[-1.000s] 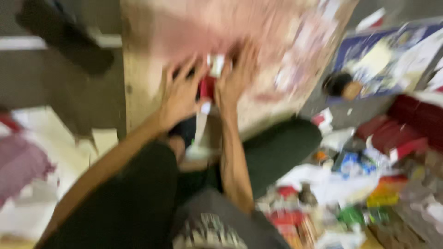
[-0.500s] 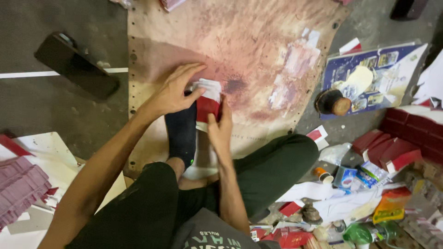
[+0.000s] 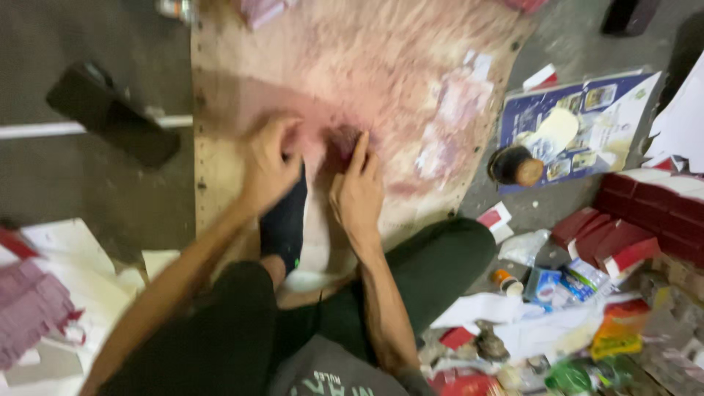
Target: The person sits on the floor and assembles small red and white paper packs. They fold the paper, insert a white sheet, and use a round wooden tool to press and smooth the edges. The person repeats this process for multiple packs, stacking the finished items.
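Both hands are down on the board [image 3: 242,59], a pink-stained plywood sheet lying on the floor [image 3: 88,198]. The left hand [image 3: 269,167] sits curled, knuckles up, fingers bent against the wood beside the toe of a dark sock [image 3: 284,220]; the picture is blurred here, so I cannot tell whether that grip is closed on anything. The right hand [image 3: 357,192] lies close by, fingers straight and together, pressing flat on a reddish patch [image 3: 341,139] of the board; that grip is open, holding nothing. The socked foot rests on the board between the two forearms, with the person's dark trouser legs folded on either side.

Left of the board, a black flat object [image 3: 110,114] lies across a white line [image 3: 44,130] on the floor. Right of it, a blue printed sheet [image 3: 601,103] carries a small dark pot [image 3: 513,165]. Red boxes [image 3: 645,213] are stacked at the right edge, with loose paper and packets [image 3: 557,308] scattered below them. At the lower left lies a pile of pink and white paper [image 3: 44,308].
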The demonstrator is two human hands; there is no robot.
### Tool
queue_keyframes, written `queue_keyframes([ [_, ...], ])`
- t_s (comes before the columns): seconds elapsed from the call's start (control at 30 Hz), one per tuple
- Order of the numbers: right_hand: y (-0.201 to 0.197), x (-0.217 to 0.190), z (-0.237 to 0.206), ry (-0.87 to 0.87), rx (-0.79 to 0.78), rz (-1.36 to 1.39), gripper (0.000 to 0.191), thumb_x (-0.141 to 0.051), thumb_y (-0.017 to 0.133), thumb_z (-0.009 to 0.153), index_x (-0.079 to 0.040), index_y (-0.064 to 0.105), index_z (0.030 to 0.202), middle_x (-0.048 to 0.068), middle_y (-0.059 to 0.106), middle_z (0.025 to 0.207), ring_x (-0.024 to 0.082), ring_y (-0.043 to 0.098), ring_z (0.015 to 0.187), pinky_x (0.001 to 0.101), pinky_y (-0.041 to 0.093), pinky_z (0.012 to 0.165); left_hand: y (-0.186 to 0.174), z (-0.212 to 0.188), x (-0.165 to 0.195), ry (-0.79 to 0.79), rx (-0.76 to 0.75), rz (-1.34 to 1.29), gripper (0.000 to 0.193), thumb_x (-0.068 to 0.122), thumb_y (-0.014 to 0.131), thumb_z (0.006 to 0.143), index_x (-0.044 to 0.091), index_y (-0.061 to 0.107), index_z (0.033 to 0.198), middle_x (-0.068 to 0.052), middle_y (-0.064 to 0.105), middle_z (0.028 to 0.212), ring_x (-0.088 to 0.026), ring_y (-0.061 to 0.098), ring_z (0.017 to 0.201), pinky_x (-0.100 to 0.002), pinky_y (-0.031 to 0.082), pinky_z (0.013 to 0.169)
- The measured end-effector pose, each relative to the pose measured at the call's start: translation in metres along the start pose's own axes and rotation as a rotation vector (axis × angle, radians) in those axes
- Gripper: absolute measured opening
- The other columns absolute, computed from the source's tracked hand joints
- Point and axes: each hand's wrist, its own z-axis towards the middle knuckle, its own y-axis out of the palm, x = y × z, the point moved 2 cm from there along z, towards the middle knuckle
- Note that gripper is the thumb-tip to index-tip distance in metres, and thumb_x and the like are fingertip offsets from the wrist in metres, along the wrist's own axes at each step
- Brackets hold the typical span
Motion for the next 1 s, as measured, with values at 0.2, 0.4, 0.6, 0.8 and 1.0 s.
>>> queue_keyframes([
  [0.2,0.026,0.020,0.009,0.314,0.021,1.281,0.065,0.004,0.067,0.100,0.011,0.034,0.156,0.026,0.053,0.145,0.032,0.056,0.127,0.0445,0.047,0.108,0.026,-0.023,-0.009,-0.473,-0.414,-0.445,0.023,0.019,0.066,0.106,0.000,0.072,0.117,-0.003,0.068,0.092,-0.007,0.058,0.082,-0.028,0.051,0.071],
  [0.4,0.031,0.018,0.008,0.387,0.046,1.447,0.047,0.012,0.060,0.095,-0.013,0.066,0.134,0.017,0.066,0.137,0.026,0.060,0.124,0.0400,0.048,0.108,0.029,-0.022,-0.005,-0.414,-0.418,-0.597,0.023,0.016,0.067,0.100,-0.001,0.067,0.116,0.001,0.070,0.100,-0.004,0.062,0.089,-0.023,0.053,0.079],
  [0.6,0.021,0.009,0.018,0.021,0.357,0.577,0.028,-0.005,0.058,0.113,-0.010,0.067,0.138,0.012,0.071,0.140,0.026,0.067,0.135,0.0401,0.050,0.119,0.030,-0.012,0.008,-0.429,-0.514,-0.837,0.034,0.011,0.073,0.095,0.000,0.064,0.127,-0.003,0.072,0.113,-0.008,0.067,0.099,-0.028,0.057,0.089],
  [0.8,0.002,0.045,0.040,0.115,0.019,1.660,0.082,-0.064,0.038,0.110,-0.004,0.034,0.166,0.020,0.053,0.152,0.033,0.050,0.138,0.0477,0.036,0.116,0.029,0.004,0.027,-0.141,-0.613,-0.200,0.074,0.012,0.076,0.091,0.008,0.044,0.157,-0.015,0.061,0.144,-0.028,0.051,0.107,-0.039,0.044,0.088],
  [1.0,0.003,0.011,0.037,-0.069,0.129,1.516,0.109,-0.086,0.024,0.096,-0.005,0.009,0.169,0.016,0.010,0.176,0.030,0.012,0.165,0.0443,0.012,0.136,0.034,0.008,0.030,0.068,-0.606,-0.645,0.113,0.008,0.082,0.083,0.009,0.007,0.166,-0.015,0.027,0.169,-0.029,0.033,0.154,-0.040,0.034,0.122],
])
